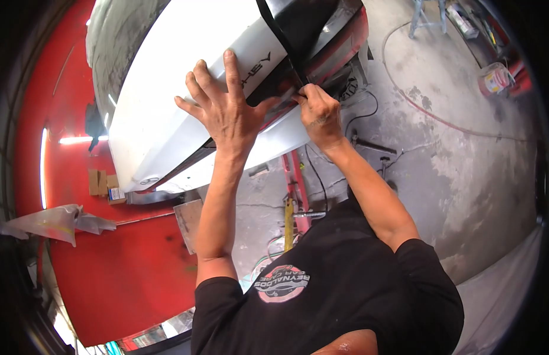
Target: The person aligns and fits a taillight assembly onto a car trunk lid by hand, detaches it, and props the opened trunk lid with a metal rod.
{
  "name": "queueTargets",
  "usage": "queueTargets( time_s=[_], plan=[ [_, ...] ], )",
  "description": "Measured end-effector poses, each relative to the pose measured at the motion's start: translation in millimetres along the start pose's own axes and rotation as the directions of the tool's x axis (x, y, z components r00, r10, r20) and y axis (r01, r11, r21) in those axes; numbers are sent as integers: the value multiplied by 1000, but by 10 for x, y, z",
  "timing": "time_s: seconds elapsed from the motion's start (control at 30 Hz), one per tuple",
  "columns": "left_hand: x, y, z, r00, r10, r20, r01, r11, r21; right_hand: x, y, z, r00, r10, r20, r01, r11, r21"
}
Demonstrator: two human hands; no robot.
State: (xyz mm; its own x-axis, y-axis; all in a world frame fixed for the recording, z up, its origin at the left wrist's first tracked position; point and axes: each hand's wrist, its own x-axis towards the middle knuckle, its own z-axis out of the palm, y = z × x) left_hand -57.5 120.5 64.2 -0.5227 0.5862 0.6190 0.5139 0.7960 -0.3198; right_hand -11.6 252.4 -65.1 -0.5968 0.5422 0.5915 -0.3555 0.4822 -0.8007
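A white car body panel (168, 77) with dark lettering and a dark lower section fills the upper middle. My left hand (227, 112) lies on the panel beside the lettering, its fingers spread. At the lower end of a black strip (280, 35), which runs down across the panel, my right hand (320, 115) has its fingers pinched together near the dark red light (345, 41). What sits between those fingertips is too small to make out; it may be the strip's end.
A red surface (120, 278) with small cardboard boxes (99, 182) lies left. Below the car is a red and yellow metal bar (289, 219). To the right are a hose (428, 117) on the concrete floor, a bucket (495, 81) and a blue stand (428, 22).
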Motion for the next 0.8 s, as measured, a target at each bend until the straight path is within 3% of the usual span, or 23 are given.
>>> queueTargets(
  time_s=[0.53,0.6,0.7,0.8],
  plan=[
    [-163,30,369,997,0,-74,-1,1000,-15,-97,315,152,995,97,-21,-94,989,116],
    [-165,26,348,998,-12,-60,11,1000,-26,-99,301,154,997,73,-16,-71,991,114],
    [-164,19,312,999,-3,-42,4,1000,13,29,297,-30,992,-38,120,36,999,23],
    [-170,6,339,999,-19,-51,19,1000,11,445,17,-284,987,-149,58,142,984,107]
  ],
)
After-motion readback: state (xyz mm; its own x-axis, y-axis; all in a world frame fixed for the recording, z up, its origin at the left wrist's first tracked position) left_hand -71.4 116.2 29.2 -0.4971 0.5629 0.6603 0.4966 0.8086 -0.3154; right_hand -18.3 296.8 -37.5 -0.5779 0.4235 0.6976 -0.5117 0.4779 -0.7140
